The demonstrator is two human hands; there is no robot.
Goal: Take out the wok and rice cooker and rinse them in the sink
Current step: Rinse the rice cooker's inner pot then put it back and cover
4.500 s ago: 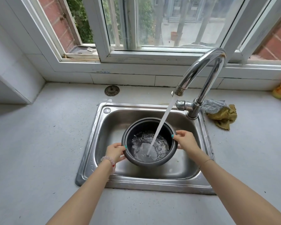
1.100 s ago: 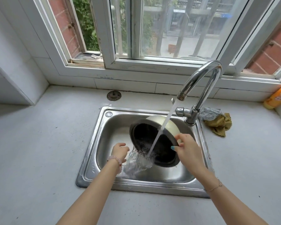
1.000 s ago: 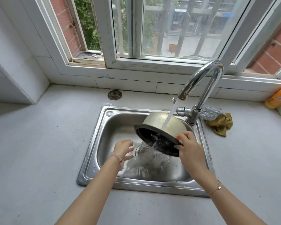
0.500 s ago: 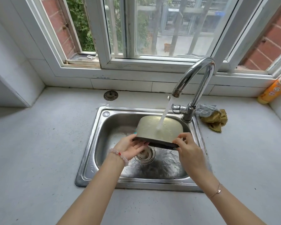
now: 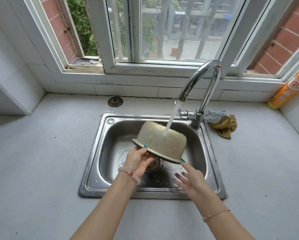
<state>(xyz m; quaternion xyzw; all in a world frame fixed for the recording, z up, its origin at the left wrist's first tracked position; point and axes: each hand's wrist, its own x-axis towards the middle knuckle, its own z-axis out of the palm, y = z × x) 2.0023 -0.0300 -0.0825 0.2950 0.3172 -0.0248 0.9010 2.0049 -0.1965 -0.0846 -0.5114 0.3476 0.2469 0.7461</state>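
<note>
The rice cooker pot (image 5: 160,142) hangs upside down over the steel sink (image 5: 93,163), its pale gold outside up and its dark rim tilted down to the right. Water from the tap (image 5: 199,87) runs onto its base. My left hand (image 5: 139,161) grips the rim at the pot's left side, thumb on top. My right hand (image 5: 190,179) is below the rim's right end with straight fingers, one fingertip at the rim. No wok is in view.
A drain strainer (image 5: 115,101) lies on the counter behind the sink. A metal scourer and a yellow cloth (image 5: 223,125) sit right of the tap. An orange bottle (image 5: 288,90) stands in the far right corner. The window sill runs behind.
The pot went from upright and filling, to tipped and emptied, to fully upside down. My left hand took the rim; my right hand let go and dropped below it.
</note>
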